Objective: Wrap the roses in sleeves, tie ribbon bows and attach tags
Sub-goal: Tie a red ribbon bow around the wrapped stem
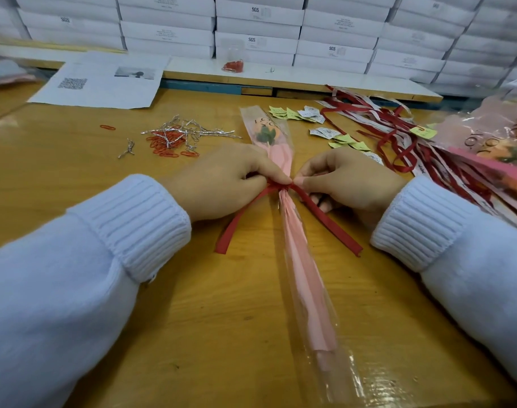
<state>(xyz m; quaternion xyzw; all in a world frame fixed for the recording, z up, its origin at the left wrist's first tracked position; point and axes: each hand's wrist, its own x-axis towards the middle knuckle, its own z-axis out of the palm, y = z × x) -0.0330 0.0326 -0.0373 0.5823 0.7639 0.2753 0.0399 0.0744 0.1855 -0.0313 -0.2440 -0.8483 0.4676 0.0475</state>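
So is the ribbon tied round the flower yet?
Wrapped round, yes: the ribbon cinches the sleeve where left hand and right hand pinch it. Bow: cannot tell.

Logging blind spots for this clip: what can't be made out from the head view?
Head view:
Ribbon knot: hidden under pinching left hand and right hand; bow or plain knot unclear.
Tags: print too small.
Wrapped roses at right: cut off by the frame edge.
Box labels: blurred.

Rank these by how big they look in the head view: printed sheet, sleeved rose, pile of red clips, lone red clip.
Top two, sleeved rose and printed sheet: unsure, as the rose lies much nearer the camera.
Then the pile of red clips.
Smallest, the lone red clip.
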